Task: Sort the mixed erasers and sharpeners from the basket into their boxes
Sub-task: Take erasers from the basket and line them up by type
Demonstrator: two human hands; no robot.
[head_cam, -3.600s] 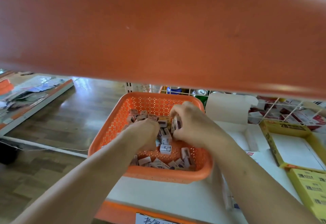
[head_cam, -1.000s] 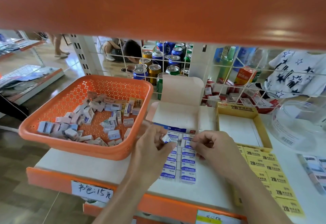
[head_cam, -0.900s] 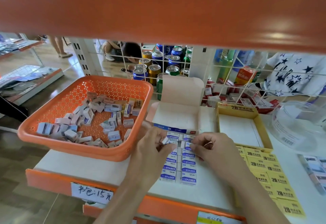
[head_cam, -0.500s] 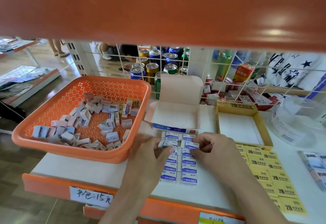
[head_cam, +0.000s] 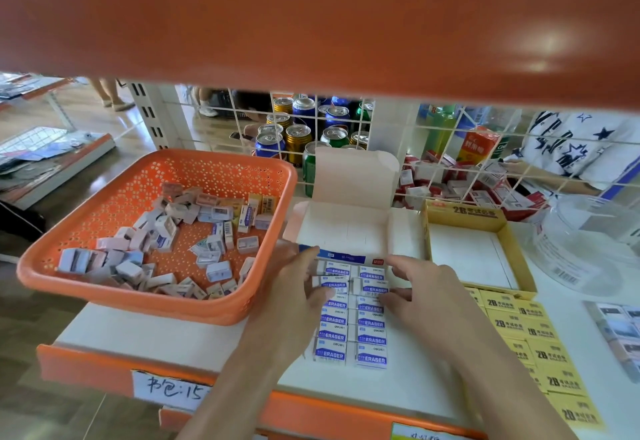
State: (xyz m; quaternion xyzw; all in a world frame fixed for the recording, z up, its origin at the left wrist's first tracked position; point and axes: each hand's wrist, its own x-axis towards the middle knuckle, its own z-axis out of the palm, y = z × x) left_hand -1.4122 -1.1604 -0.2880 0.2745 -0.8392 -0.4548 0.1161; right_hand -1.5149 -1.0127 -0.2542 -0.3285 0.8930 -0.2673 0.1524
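1. Left hand (head_cam: pixel 294 287): the fingers are nearly straight and grip nothing. The fingertips touch the far-left erasers of the laid-out rows, apparently to nudge them square.
2. Right hand (head_cam: pixel 426 287): it is likewise spread and relaxed, holding nothing. Its fingertips meet the right column, so the two hands bracket the rows from both sides.
3. Erasers (head_cam: pixel 353 322): blue-and-white sleeves lie flat, labels up, in two columns on the display shelf (head_cam: pixel 173 332), probably lined up for loading together.
4. White box (head_cam: pixel 346 235): it sits directly beyond the rows, open, with its lid flap upright at the far side. The interior appears empty, ready to receive them.
5. Yellow box (head_cam: pixel 464 213): it stands just right of the white box, open and empty. A run of yellow 2B packs (head_cam: pixel 540 353) lies on its near side.
6. Basket (head_cam: pixel 138 301): at the left, just beside the left hand, it overhangs the shelf edge. The mixed pile (head_cam: pixel 183 242) of erasers and sharpeners remains inside, so most of the sorting appears undone.
7. Wire grid (head_cam: pixel 349 135): it backs the shelf, with drink cans (head_cam: pixel 298 135) beyond it.
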